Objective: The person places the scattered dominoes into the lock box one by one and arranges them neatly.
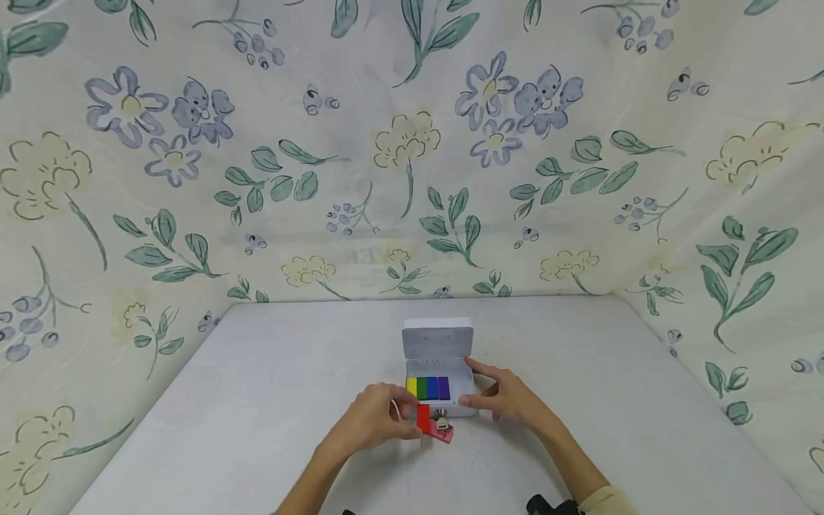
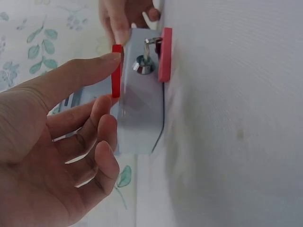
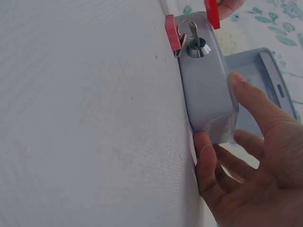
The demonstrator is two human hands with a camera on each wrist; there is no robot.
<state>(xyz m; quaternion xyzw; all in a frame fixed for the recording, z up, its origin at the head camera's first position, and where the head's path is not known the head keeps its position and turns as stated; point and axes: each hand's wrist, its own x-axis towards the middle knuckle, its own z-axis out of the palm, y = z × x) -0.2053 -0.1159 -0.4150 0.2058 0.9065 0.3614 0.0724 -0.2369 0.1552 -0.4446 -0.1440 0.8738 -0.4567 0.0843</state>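
A small light-grey lock box (image 1: 460,410) stands on the white table with its lid (image 1: 438,342) raised. Inside it a yellow block (image 1: 411,388), a green block (image 1: 421,388), a blue block (image 1: 433,388) and a purple block (image 1: 443,388) form a row. My left hand (image 1: 372,417) pinches a flat red block (image 2: 116,71) between thumb and fingers at the box's front edge. At the box's right side, my right hand (image 3: 265,175) grips it, thumb on the front rim and fingers along the side. A key (image 3: 194,34) sits in the front lock (image 3: 199,48).
From the key's ring hangs a pinkish-red tag (image 2: 165,54) in front of the box. The white tabletop (image 1: 290,372) extends to both sides. A floral cloth (image 1: 360,179) stands behind and at the sides of the table.
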